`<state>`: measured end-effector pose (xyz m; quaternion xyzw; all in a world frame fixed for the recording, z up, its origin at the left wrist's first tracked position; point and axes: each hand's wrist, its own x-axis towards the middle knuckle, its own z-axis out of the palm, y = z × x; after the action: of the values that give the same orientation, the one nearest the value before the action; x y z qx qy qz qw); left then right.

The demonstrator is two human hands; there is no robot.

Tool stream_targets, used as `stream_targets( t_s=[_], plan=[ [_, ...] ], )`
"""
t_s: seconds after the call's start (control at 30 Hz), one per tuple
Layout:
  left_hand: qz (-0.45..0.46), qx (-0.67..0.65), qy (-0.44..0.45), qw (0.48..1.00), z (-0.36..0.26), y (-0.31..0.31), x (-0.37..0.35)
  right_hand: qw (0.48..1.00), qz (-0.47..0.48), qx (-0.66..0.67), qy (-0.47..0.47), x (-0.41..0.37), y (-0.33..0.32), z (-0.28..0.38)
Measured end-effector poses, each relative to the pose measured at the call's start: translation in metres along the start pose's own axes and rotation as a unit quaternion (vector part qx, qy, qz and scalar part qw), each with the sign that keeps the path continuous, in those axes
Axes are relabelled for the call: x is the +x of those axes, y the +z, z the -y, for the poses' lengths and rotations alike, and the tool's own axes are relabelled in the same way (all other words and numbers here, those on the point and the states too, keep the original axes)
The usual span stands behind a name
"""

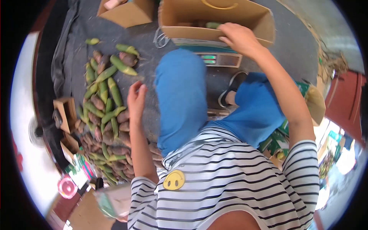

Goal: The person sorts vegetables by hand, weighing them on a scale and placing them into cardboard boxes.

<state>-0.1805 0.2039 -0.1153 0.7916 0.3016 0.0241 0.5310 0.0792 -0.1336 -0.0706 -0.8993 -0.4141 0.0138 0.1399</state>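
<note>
My right hand reaches over the near rim of a tall cardboard box, its fingers curled at the end of a green radish inside; the rim hides part of the radish. The box stands on a digital scale with a lit green display. My left hand is beside the heap, holding nothing, fingers slightly bent and apart. Nearest to it are long green radishes and reddish-brown sweet potatoes, piled on the dark floor cloth.
Another cardboard box stands at the upper left. Two small open cartons sit along the left edge. A pink round item is at lower left. Green printed packaging lies to my right. My blue-trousered knee rises between my hands.
</note>
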Motion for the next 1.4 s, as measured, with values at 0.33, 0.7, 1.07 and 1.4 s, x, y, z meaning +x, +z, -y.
stream_targets(
  t_s=[0.33,0.7,1.07,1.4],
  plan=[
    [0.215,0.183,-0.082,0.956,0.052,0.050,-0.039,0.990,-0.128,0.061,0.009,0.003,-0.040,0.042],
    [0.180,0.173,-0.098,0.963,0.072,0.051,-0.016,0.996,-0.071,0.055,-0.004,0.013,-0.032,0.047],
    [-0.071,0.248,-0.160,0.953,0.181,-0.025,-0.003,0.998,-0.042,0.051,0.010,0.026,-0.021,0.059],
    [-0.387,0.493,-0.326,0.708,0.241,-0.228,-0.013,0.992,-0.084,0.078,0.059,0.027,-0.010,0.049]
  ],
)
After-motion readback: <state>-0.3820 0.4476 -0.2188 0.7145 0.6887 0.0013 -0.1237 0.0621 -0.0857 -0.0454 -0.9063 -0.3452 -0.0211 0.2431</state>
